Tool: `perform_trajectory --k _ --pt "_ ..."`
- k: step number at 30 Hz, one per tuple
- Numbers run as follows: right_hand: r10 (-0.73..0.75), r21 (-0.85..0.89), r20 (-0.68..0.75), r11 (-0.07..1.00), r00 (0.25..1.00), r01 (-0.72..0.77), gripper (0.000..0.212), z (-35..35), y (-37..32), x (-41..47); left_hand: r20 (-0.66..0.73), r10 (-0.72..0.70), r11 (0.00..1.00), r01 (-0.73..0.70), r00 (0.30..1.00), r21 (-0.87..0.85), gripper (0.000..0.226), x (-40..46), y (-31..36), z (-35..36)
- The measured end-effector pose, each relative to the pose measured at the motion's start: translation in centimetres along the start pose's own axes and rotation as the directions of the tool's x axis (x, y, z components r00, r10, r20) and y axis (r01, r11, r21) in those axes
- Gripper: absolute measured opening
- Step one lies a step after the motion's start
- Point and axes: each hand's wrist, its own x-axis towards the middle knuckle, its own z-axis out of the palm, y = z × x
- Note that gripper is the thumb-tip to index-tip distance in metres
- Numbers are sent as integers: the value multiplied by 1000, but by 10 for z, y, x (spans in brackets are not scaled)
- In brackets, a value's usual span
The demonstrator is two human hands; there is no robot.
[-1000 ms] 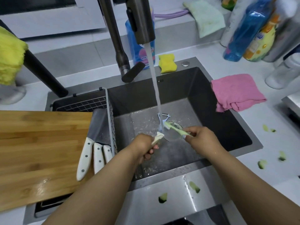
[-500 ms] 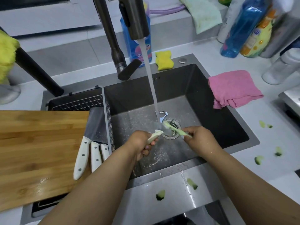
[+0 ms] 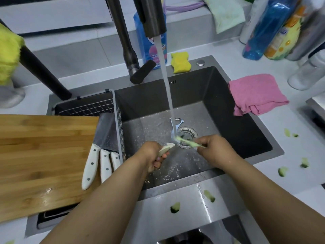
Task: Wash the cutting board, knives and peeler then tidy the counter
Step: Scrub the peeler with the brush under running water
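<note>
Two bare forearms over a dark sink point(image 3: 207, 88), water running from a dark faucet point(image 3: 154, 16). Left hand point(image 3: 153, 156) curled round a white handle point(image 3: 166, 147), most likely a knife's, blade under the stream and hard to make out. Right hand point(image 3: 215, 149) pinching a pale green strip point(image 3: 189, 141) across it, just near the drain point(image 3: 186, 136). Pale blue peeler point(image 3: 175, 125) lying on the basin floor, just beyond the drain, under the water. Left of the basin: wooden cutting board point(image 3: 38, 150) across the sink's edge, three white-handled knives point(image 3: 100, 162) resting on its right end, blades pointing into a wire rack point(image 3: 88, 108). Far rim: yellow sponge point(image 3: 181, 62), blue detergent bottle point(image 3: 140, 29). Right counter: crumpled pink cloth point(image 3: 256, 94), scattered green peel scraps point(image 3: 283, 171); two more scraps point(image 3: 175, 207) on the near steel ledge.
</note>
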Motion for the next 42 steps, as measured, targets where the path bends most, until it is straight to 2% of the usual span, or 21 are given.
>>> perform_trajectory --k 2,6,10,15,20,24,28,32,34,36,39,42 --pt "-21 -5 17 1000 1000 21 23 4 0 -2 19 9 1000 -8 1000 -16 37 -2 3 0" --pt "42 -68 -64 997 997 -46 24 -3 3 4 19 2 1000 -2 1000 -19 37 -5 3 0" --pt "-26 -22 -1 999 1000 26 23 2 -5 -3 8 9 1000 -9 1000 -17 38 -6 4 -1" --pt "36 -107 -56 993 998 -42 25 1 -2 3 -10 -1 1000 1 1000 -2 38 -10 3 -4" --pt "-38 -87 8 995 999 39 23 8 -10 -2 -34 44 999 -44 998 8 37 -11 5 -7" --pt "-15 -136 -72 991 997 6 21 2 -10 4 -40 52 999 -52 998 1 36 -11 6 -11" --pt "-76 -64 -13 995 997 75 21 4 -19 2 -36 75 997 -75 997 -10 34 -9 12 -11" --pt "9 -131 -73 991 997 -18 23 1 -11 11 -116 197 973 -180 974 142 31 -9 10 -10" --pt "22 -106 -112 994 994 -33 24 -4 -9 12 -165 334 909 -271 928 317 22 -3 5 -12" --pt "-14 -28 -104 1000 995 12 21 -4 -14 8 -183 456 834 -347 871 429 22 5 -1 -14" --pt "-72 -2 -26 997 997 72 22 6 -20 2 -150 514 795 -404 844 451 26 11 -4 -12" --pt "-15 -50 -24 999 1000 14 23 7 -13 8 -150 519 803 -419 842 424 24 14 -4 -12"
